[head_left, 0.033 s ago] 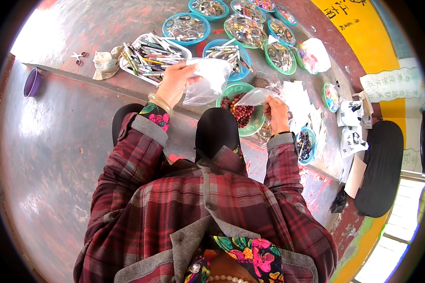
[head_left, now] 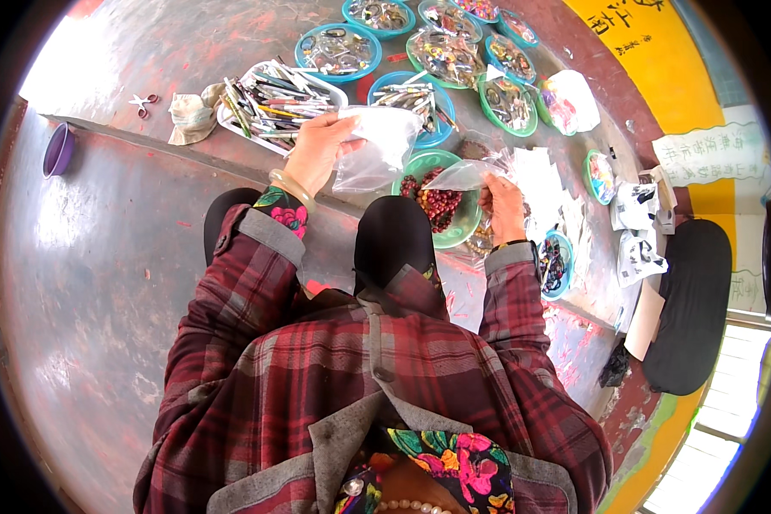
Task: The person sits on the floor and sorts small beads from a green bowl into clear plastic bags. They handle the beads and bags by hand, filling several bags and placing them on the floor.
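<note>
With my left hand [head_left: 313, 152] pinching the clear bag [head_left: 377, 146] at twelve o'clock and my right hand [head_left: 504, 207] pinching another piece of clear plastic [head_left: 464, 176] at one o'clock, I think its loose tip could catch the red beads [head_left: 442, 209] in the green bowl [head_left: 468, 224] below and drag some out.

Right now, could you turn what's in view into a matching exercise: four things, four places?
Things:
1. dark red round beads
2. purple round basin
3. wider clear plastic bag
4. slim, many-coloured pens

Places:
A. in the left hand
B. in a white oblong tray
C. in a green round bowl
D. at the view's far left

Right pairs: 1-C, 2-D, 3-A, 4-B.
</note>
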Tool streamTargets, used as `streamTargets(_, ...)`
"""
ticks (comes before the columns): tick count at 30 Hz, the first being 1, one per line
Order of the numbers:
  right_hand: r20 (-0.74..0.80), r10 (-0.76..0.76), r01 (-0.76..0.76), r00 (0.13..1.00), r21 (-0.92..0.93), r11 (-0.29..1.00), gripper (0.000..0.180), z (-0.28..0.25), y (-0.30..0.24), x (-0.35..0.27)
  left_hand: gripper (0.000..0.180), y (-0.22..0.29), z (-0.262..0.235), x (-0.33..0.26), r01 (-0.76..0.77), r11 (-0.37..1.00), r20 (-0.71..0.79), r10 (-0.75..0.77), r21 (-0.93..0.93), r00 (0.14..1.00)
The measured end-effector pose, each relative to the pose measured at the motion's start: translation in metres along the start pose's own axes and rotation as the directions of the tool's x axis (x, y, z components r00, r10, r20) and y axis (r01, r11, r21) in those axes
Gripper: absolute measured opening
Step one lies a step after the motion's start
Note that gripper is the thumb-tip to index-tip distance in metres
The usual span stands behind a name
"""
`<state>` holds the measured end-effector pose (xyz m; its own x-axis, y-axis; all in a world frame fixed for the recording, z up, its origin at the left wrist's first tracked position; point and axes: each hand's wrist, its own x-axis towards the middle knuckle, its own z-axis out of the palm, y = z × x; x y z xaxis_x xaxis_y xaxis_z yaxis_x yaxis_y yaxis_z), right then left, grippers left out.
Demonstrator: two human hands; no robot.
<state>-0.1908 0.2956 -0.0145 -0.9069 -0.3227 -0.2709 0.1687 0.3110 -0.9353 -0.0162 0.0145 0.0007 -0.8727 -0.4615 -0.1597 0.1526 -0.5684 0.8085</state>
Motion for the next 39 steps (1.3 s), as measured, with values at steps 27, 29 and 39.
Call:
streamTargets(27,0.398,0.05,-0.226,0.916,0.411,0.883,0.027,0.148,-0.113,-0.037,0.031,0.018,0.017,-0.014,-0.207,0.873,0.07,0.196,0.442,0.978)
streamTargets(29,0.401,0.04,-0.226,0.915,0.427,0.875,0.027,0.15,-0.113,-0.036,0.029,0.011,0.02,-0.01,-0.28,0.893,0.078,0.27,0.352,0.96)
streamTargets(39,0.405,0.036,-0.183,0.914,0.331,0.926,0.03,0.152,-0.108,-0.035,0.025,0.002,0.017,-0.003,-0.229,0.902,0.061,0.222,0.365,0.973)
